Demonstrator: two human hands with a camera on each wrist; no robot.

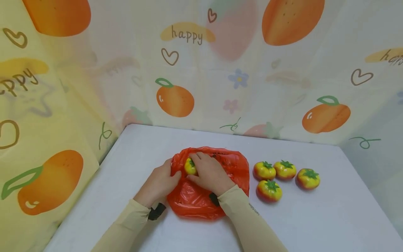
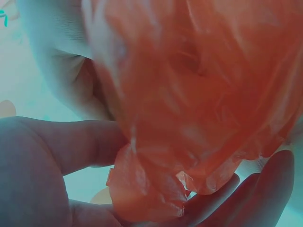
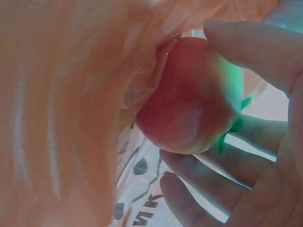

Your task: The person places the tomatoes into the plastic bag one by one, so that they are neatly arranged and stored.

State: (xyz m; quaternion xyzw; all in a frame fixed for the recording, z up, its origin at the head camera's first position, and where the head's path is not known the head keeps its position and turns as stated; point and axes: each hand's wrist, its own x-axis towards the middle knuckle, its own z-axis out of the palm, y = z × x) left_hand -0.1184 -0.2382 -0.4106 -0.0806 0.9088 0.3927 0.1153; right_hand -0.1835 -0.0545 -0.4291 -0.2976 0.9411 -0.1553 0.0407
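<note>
The work looks unfinished: fingers of the left hand (image 1: 161,181) pinch the red bag (image 1: 195,203), those of the right hand (image 1: 210,172) grasp one fruit (image 1: 190,167) at its folds, and four loose fruits (image 1: 269,190) on the bench (image 1: 327,217) seem left.

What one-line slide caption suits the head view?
Left hand holding a red plastic bag, right hand gripping a fruit, four similar fruits beside the bag.

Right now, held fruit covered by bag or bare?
Mostly bare: the fruit shows its leafy side in the right hand; the bag overlaps one edge.
</note>
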